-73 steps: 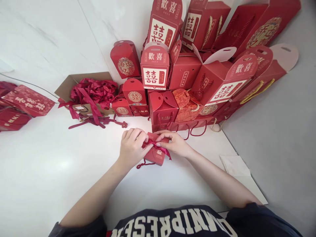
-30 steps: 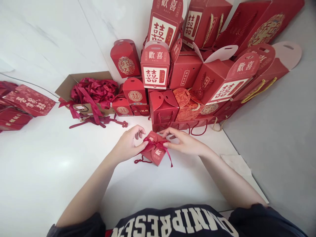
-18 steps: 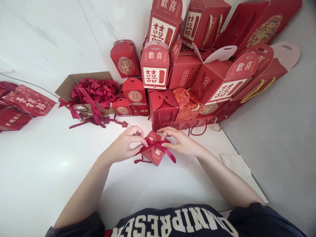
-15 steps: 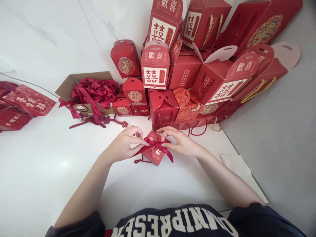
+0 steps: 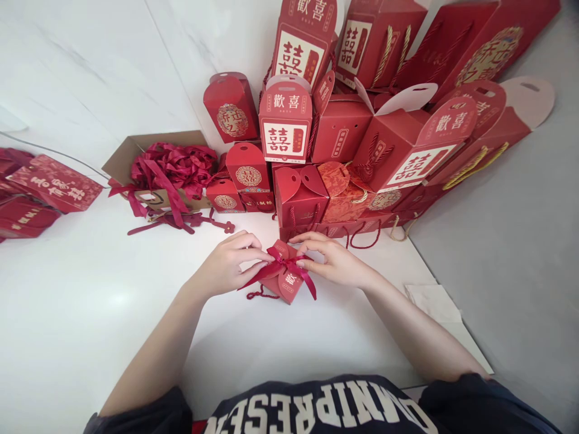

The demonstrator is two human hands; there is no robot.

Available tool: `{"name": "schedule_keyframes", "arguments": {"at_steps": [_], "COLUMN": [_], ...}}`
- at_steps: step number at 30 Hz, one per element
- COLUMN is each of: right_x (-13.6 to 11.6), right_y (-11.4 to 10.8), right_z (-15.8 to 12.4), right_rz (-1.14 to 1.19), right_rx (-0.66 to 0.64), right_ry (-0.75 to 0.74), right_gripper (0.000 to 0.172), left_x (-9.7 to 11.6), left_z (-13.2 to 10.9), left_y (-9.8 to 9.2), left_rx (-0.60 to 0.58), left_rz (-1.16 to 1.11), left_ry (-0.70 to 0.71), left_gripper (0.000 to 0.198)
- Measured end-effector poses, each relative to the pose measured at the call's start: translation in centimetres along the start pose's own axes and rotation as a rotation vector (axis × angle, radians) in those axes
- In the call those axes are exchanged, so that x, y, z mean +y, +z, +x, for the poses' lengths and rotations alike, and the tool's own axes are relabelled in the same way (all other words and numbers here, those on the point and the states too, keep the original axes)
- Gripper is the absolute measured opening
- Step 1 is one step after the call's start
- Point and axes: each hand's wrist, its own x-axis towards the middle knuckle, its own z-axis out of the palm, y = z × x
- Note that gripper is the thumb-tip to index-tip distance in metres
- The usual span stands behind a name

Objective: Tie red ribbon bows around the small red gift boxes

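A small red gift box (image 5: 286, 294) with pale lettering lies on the white table in front of me. Across its top runs a dark red ribbon (image 5: 309, 284), tied in a bow at the middle, with loose tails on both sides. My left hand (image 5: 233, 262) pinches the bow's left loop between thumb and fingers. On the other side, my right hand (image 5: 332, 259) has its fingertips closed on the right loop. A dark red twisted cord (image 5: 262, 294) sticks out from the box's lower left side.
Stacked red gift boxes (image 5: 301, 196) rise against the wall behind my hands. To their left stands a cardboard box (image 5: 118, 155) heaped with red ribbons. More red packages (image 5: 56, 184) lie at far left. White paper (image 5: 434, 303) rests by the right edge.
Both hands keep their pinch on the bow and have barely shifted. The ribbon's left loop stands slightly more raised and spread out; its right tail has moved a little.
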Motion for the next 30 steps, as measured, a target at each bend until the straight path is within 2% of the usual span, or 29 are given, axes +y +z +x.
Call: {"name": "schedule_keyframes", "arguments": {"at_steps": [15, 20, 24, 30], "right_x": [-0.4, -0.3, -0.3, -0.2], "right_y": [0.1, 0.1, 0.1, 0.2], "right_z": [0.1, 0.1, 0.0, 0.1], "right_rz": [0.032, 0.032, 0.030, 0.045], "right_rx": [-0.012, -0.013, -0.008, -0.005], "right_ry": [-0.027, -0.024, -0.027, -0.024], "right_gripper": [0.004, 0.004, 0.003, 0.004], "left_x": [0.4, 0.2, -0.3, -0.8], "left_z": [0.3, 0.2, -0.1, -0.3], "left_y": [0.2, 0.1, 0.0, 0.0], "left_rx": [-0.015, -0.005, 0.045, 0.049], "left_rz": [0.073, 0.078, 0.061, 0.087], "left_ry": [-0.047, -0.060, -0.013, 0.044], "left_gripper": [0.021, 0.014, 0.008, 0.018]}}
